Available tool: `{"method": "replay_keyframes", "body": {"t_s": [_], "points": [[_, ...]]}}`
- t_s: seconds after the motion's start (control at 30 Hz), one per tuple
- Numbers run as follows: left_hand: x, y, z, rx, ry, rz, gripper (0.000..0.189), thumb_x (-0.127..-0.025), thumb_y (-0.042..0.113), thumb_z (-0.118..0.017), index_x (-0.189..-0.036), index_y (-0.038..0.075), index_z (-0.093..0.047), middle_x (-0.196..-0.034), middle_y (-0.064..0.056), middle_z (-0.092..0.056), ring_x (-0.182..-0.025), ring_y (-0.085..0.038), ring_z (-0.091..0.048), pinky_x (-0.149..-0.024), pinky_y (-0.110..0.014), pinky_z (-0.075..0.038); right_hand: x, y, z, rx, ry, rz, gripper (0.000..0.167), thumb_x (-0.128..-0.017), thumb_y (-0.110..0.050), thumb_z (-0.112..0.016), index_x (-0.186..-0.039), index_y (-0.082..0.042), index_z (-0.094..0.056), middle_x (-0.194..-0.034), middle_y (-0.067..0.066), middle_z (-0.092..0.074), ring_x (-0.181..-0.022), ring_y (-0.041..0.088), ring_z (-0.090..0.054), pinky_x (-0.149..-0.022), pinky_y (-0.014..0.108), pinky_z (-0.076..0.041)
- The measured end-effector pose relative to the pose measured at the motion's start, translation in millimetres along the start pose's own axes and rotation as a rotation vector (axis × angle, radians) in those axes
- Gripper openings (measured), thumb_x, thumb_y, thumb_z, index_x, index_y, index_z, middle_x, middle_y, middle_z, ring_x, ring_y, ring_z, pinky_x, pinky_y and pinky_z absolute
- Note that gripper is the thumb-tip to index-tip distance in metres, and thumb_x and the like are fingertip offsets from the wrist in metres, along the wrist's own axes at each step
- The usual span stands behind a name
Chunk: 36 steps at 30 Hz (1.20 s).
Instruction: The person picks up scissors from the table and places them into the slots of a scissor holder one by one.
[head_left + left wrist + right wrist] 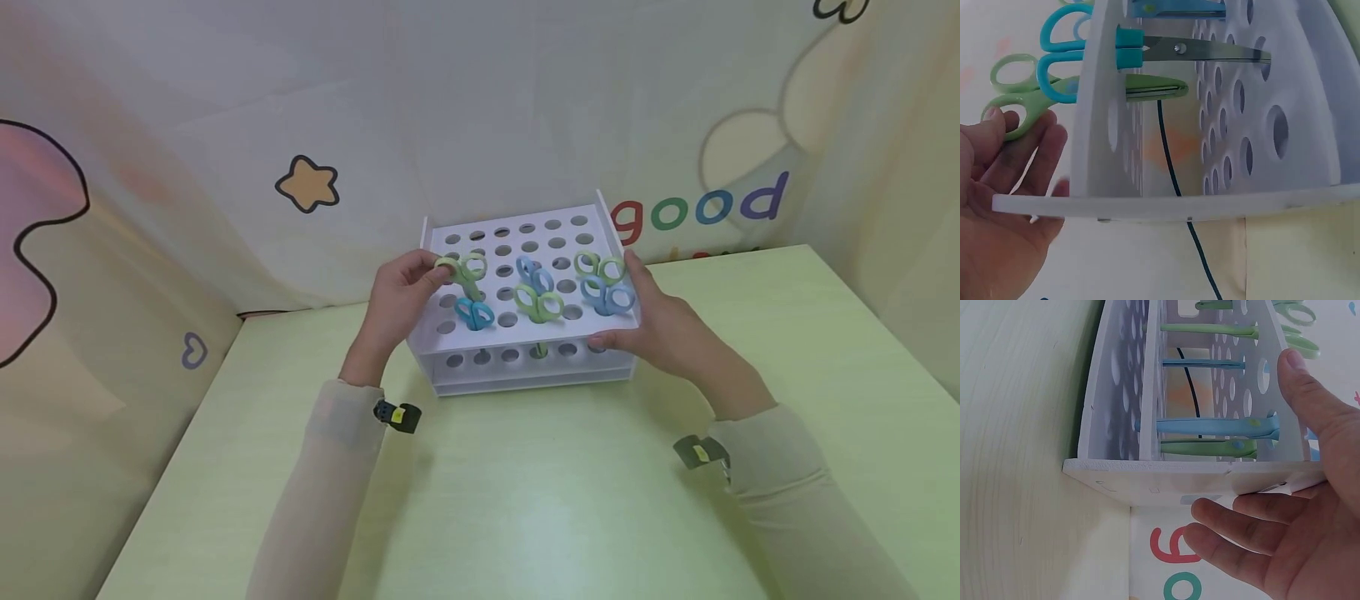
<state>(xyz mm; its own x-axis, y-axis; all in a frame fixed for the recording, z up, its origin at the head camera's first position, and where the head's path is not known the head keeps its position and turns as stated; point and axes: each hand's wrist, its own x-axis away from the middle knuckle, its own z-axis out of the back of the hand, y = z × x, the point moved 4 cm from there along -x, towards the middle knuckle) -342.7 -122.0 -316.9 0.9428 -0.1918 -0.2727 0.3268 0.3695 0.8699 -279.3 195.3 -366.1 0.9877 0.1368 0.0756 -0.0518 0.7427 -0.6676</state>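
Note:
A white two-tier rack (pixel 495 336) with rows of round holes stands on the table. My left hand (pixel 397 302) pinches one finger loop of a green pair of scissors (pixel 1034 107), whose tip end reaches down through the rack's top plate. Just in front of it, a teal pair of scissors (pixel 1129 57) sits in a hole, tip at the lower holed plate. My right hand (pixel 663 329) holds the rack's right side, thumb at the front edge of the top plate and fingers along the outside of the side panel (pixel 1179 481).
More scissors stand handles up in the rack: a blue pair (pixel 542 279) and a green pair (pixel 538 310) mid-rack, then a green pair (pixel 588 263) and a blue pair (pixel 604 305) by the right hand. Behind the pale green table (pixel 517 492) hangs a printed curtain (pixel 450 108).

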Motion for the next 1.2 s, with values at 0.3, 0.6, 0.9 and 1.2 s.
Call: {"method": "replay_keyframes", "body": {"t_s": [0.3, 0.6, 0.9, 1.2], "points": [[1.8, -9.4, 0.6, -0.130, 0.007, 0.099, 0.016, -0.098, 0.021, -0.069, -0.105, 0.007, -0.075, -0.104, -0.005, -0.071, -0.103, -0.022, -0.056, -0.092, -0.042, -0.042, -0.5, -2, -1, -0.005, 0.000, -0.008, 0.133, -0.080, -0.052, -0.083, -0.159, -0.024, 0.021, -0.145, 0.025, -0.041, -0.118, 0.040, -0.046, -0.102, 0.057, -0.039], [1.9, -8.0, -0.8, -0.288, -0.005, 0.096, 0.023, -0.099, 0.025, -0.068, -0.111, 0.007, -0.075, -0.112, -0.008, -0.070, -0.103, -0.026, -0.056, -0.091, -0.043, -0.044, 0.1, -5, 1, -0.006, 0.004, -0.003, 0.134, -0.080, -0.053, -0.082, -0.159, -0.025, 0.021, -0.148, 0.025, -0.039, -0.118, 0.040, -0.045, -0.102, 0.058, -0.039], [3.5, -10.0, -1.0, -0.314, -0.026, 0.113, 0.027, -0.102, 0.026, -0.063, -0.121, 0.009, -0.072, -0.127, -0.008, -0.066, -0.119, -0.027, -0.055, -0.102, -0.048, -0.040, 0.3, -6, 0, -0.015, -0.006, 0.003, 0.133, -0.081, -0.052, -0.082, -0.159, -0.024, 0.022, -0.147, 0.024, -0.040, -0.118, 0.040, -0.046, -0.101, 0.057, -0.040], [-0.1, -11.1, -8.9, -0.418, -0.020, 0.058, 0.023, -0.104, 0.018, -0.059, -0.121, 0.009, -0.071, -0.123, -0.008, -0.068, -0.116, -0.026, -0.057, -0.102, -0.046, -0.041, 6.5, -1, 3, 0.029, -0.020, 0.038, 0.128, -0.084, -0.058, -0.077, -0.159, -0.024, 0.021, -0.147, 0.025, -0.041, -0.117, 0.041, -0.048, -0.101, 0.058, -0.040]]}}
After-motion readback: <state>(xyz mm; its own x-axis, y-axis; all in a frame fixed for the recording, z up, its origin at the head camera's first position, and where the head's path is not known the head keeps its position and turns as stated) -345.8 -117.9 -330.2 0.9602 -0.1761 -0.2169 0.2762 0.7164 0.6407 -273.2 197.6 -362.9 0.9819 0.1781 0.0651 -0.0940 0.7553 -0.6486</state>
